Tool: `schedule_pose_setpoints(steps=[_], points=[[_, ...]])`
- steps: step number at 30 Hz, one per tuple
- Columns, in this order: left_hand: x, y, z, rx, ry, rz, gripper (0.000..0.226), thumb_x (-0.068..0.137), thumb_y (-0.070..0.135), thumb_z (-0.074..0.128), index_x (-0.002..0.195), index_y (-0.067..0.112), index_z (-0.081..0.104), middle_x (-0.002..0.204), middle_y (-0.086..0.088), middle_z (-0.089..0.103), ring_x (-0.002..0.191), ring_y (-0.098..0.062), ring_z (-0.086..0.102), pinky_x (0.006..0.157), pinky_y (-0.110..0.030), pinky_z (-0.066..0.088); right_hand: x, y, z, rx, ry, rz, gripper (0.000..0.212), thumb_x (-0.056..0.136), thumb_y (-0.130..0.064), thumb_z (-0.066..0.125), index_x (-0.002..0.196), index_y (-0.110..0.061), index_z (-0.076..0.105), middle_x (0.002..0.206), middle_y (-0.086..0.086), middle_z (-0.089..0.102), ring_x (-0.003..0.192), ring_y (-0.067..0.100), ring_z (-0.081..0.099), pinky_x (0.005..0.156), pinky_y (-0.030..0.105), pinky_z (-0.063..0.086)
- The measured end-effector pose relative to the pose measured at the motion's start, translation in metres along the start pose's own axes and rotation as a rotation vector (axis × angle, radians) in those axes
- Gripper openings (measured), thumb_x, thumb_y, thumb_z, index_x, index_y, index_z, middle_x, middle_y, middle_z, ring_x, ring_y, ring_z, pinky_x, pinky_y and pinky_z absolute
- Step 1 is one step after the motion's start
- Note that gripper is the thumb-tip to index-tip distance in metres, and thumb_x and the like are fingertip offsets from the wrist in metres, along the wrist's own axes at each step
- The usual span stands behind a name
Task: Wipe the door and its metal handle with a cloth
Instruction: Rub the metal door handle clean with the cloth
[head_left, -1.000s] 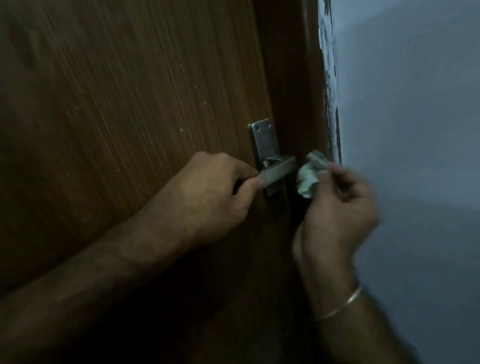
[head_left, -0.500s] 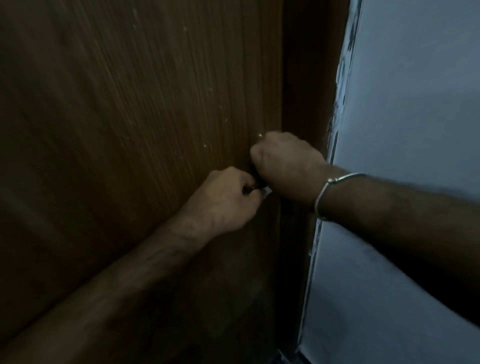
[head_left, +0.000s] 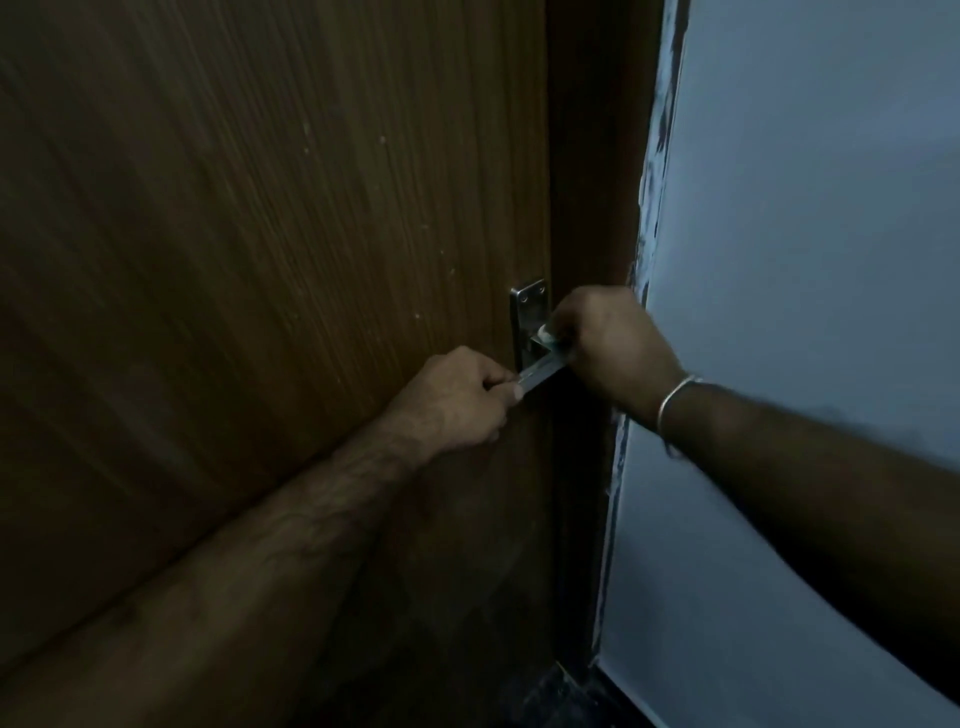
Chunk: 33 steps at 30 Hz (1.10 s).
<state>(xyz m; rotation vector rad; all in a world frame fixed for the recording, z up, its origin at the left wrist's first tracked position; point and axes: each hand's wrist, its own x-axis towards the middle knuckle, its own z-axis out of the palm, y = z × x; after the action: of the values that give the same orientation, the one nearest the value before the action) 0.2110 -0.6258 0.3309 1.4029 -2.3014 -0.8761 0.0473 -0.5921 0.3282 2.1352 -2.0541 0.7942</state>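
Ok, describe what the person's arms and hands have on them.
Both forearms are bare, with no sleeves in view and no gloves. The right hand has a thin silver-coloured bangle round its wrist. The left hand and its wrist wear nothing that shows.

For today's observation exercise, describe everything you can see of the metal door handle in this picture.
The metal door handle is a silvery, brushed-looking lever on a narrow upright backplate with two screws at its top, fixed near the right edge of the brown wooden door. The lever slopes down to the left. The left hand grips its free end; the right hand presses a pale cloth against its pivot end, hiding that part.
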Motion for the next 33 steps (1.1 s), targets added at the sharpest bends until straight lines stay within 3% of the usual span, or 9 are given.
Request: schedule_pose_setpoints(steps=[5, 9, 13, 17, 19, 22, 24, 28, 33], points=[[-0.007, 0.001, 0.001, -0.125, -0.052, -0.054, 0.027, 0.101, 0.031, 0.048, 0.125, 0.028, 0.061, 0.091, 0.003, 0.07, 0.08, -0.009, 0.067, 0.064, -0.023, 0.051, -0.037, -0.017, 0.022, 0.134, 0.231, 0.07, 0.03, 0.087, -0.003, 0.056, 0.111, -0.013, 0.07, 0.117, 0.005, 0.066, 0.108, 0.02, 0.056, 0.094, 0.027, 0.042], [-0.018, -0.004, 0.0, -0.359, -0.071, -0.185, 0.028, 0.103, 0.028, 0.041, 0.114, 0.026, 0.066, 0.095, -0.001, 0.074, 0.082, -0.015, 0.072, 0.067, -0.027, 0.055, -0.045, -0.038, 0.03, 0.205, 0.128, -0.061, 0.035, 0.081, -0.02, 0.052, 0.111, -0.014, 0.069, 0.117, 0.005, 0.066, 0.111, 0.021, 0.053, 0.093, 0.028, 0.038], [-0.023, -0.004, 0.003, -0.444, -0.013, -0.249, 0.029, 0.102, 0.025, 0.042, 0.124, 0.026, 0.061, 0.104, 0.002, 0.072, 0.087, -0.015, 0.074, 0.07, -0.027, 0.06, -0.037, -0.02, 0.023, 0.355, 0.312, 0.286, 0.031, 0.089, 0.001, 0.057, 0.113, -0.012, 0.07, 0.121, 0.005, 0.066, 0.114, 0.018, 0.058, 0.105, 0.031, 0.044], [-0.016, 0.01, -0.007, -0.388, 0.057, -0.236, 0.025, 0.102, 0.023, 0.042, 0.103, 0.023, 0.067, 0.107, -0.004, 0.07, 0.098, -0.023, 0.068, 0.096, -0.045, 0.054, -0.064, -0.074, 0.049, 0.594, 0.371, 0.257, 0.034, 0.09, 0.006, 0.054, 0.113, -0.014, 0.07, 0.122, 0.0, 0.065, 0.114, 0.01, 0.057, 0.104, 0.027, 0.045], [-0.016, 0.018, -0.013, -0.396, 0.083, -0.256, 0.027, 0.102, 0.021, 0.042, 0.113, 0.02, 0.065, 0.115, -0.004, 0.068, 0.107, -0.022, 0.064, 0.102, -0.046, 0.048, -0.071, -0.077, 0.051, 0.745, 0.276, 0.257, 0.032, 0.092, 0.004, 0.054, 0.11, -0.016, 0.071, 0.123, -0.005, 0.065, 0.114, 0.002, 0.056, 0.103, 0.023, 0.045], [-0.016, 0.029, -0.023, -0.376, 0.085, -0.284, 0.036, 0.104, 0.021, 0.037, 0.136, 0.016, 0.054, 0.127, -0.004, 0.064, 0.112, -0.021, 0.061, 0.094, -0.038, 0.049, -0.08, -0.066, 0.043, 1.079, -0.212, 0.274, 0.027, 0.093, -0.001, 0.059, 0.103, -0.021, 0.073, 0.122, -0.002, 0.067, 0.11, 0.006, 0.062, 0.096, 0.029, 0.053], [-0.015, 0.034, -0.026, -0.367, 0.079, -0.287, 0.036, 0.105, 0.019, 0.036, 0.135, 0.014, 0.055, 0.125, -0.006, 0.065, 0.111, -0.022, 0.062, 0.084, -0.034, 0.05, -0.087, -0.057, 0.037, 1.252, -0.102, 0.405, 0.027, 0.092, -0.005, 0.061, 0.097, -0.028, 0.074, 0.117, -0.005, 0.07, 0.1, 0.002, 0.066, 0.082, 0.02, 0.057], [-0.01, 0.03, -0.027, -0.354, 0.065, -0.2, 0.027, 0.104, 0.02, 0.042, 0.119, 0.014, 0.063, 0.113, -0.005, 0.069, 0.097, -0.019, 0.067, 0.074, -0.028, 0.053, -0.06, -0.017, 0.016, 0.853, 0.563, 0.499, 0.027, 0.092, -0.004, 0.06, 0.101, -0.025, 0.075, 0.106, -0.015, 0.068, 0.093, -0.005, 0.062, 0.082, 0.004, 0.049], [0.007, 0.035, -0.021, -0.176, 0.051, -0.131, 0.018, 0.1, 0.02, 0.049, 0.101, 0.028, 0.064, 0.107, 0.002, 0.067, 0.099, -0.015, 0.065, 0.085, -0.035, 0.055, -0.033, -0.023, 0.032, 0.361, 0.362, 0.278, 0.029, 0.091, -0.001, 0.058, 0.115, -0.011, 0.07, 0.121, 0.006, 0.068, 0.111, 0.019, 0.062, 0.1, 0.018, 0.035]])
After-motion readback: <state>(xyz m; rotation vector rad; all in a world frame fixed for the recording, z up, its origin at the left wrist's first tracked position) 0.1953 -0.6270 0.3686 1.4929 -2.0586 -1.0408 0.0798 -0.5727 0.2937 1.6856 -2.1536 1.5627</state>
